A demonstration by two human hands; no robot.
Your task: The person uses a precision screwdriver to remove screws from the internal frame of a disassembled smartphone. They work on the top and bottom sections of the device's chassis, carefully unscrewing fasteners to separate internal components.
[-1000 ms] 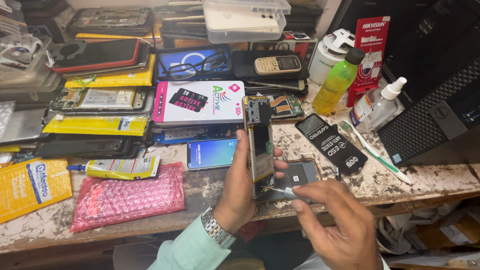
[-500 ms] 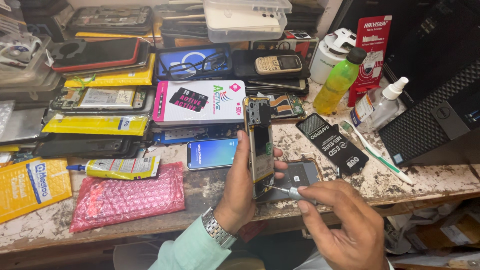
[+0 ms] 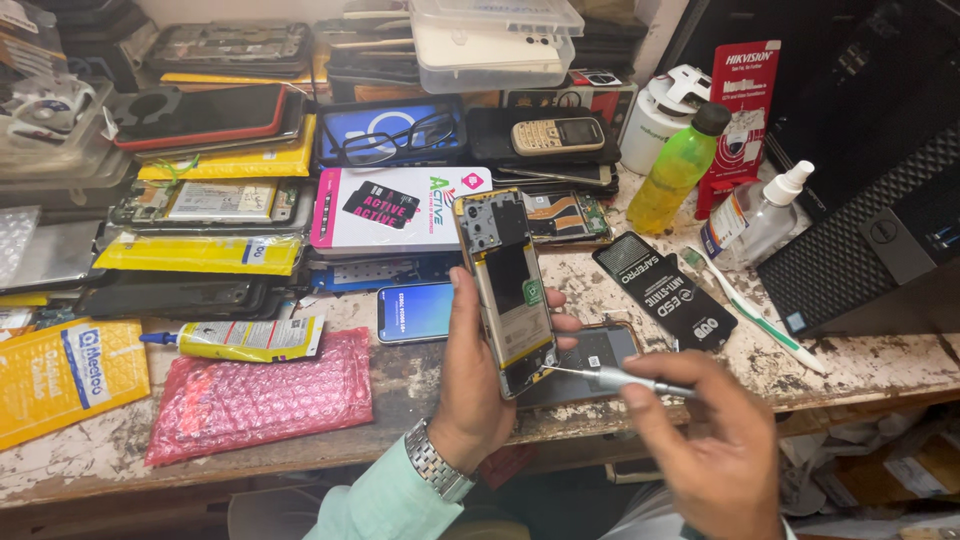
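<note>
1. Head view looks down on a cluttered, worn workbench (image 3: 400,385); the person's two hands work just above its front edge.
2. Left hand (image 3: 478,385) is closed around an opened smartphone (image 3: 505,290) with its back cover off; the phone stands nearly upright, tilted slightly, its exposed inner side facing the camera; fingers wrap the right edge, thumb lies on the left edge; a metal wristwatch (image 3: 437,461) and a pale green sleeve (image 3: 385,505) show below.
3. Right hand (image 3: 715,450) pinches a thin silver screwdriver (image 3: 610,378); its tip touches the lower right corner of the phone.
4. Behind the phone's lower end, another dark device (image 3: 590,352) lies flat on the bench, partly hidden.
5. A smartphone with a lit blue screen (image 3: 415,312) lies just left of the held phone.
6. A pink bubble-wrap pouch (image 3: 260,395) lies further left; a glue tube (image 3: 240,338) rests just above it.
7. A black anti-static bag (image 3: 665,290) lies to the right; a white toothbrush (image 3: 760,315) sits beside it; a green bottle (image 3: 675,170) stands behind.
</note>
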